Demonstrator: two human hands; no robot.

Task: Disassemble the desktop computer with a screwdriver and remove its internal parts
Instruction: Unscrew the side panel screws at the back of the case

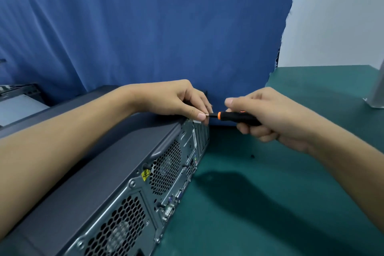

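Observation:
A grey desktop computer case lies flat on the green mat, its rear panel with fan grilles and ports facing right. My right hand grips a black screwdriver with an orange collar, its shaft pointing left at the far top corner of the rear panel. My left hand rests on the case's far top edge and pinches the screwdriver's metal shaft near the tip between thumb and fingers. The tip and any screw are hidden behind those fingers.
A green mat covers the table right of the case, with a small dark speck, perhaps a screw, on it. A blue cloth hangs behind. A metal post stands at far right; a grey device sits at far left.

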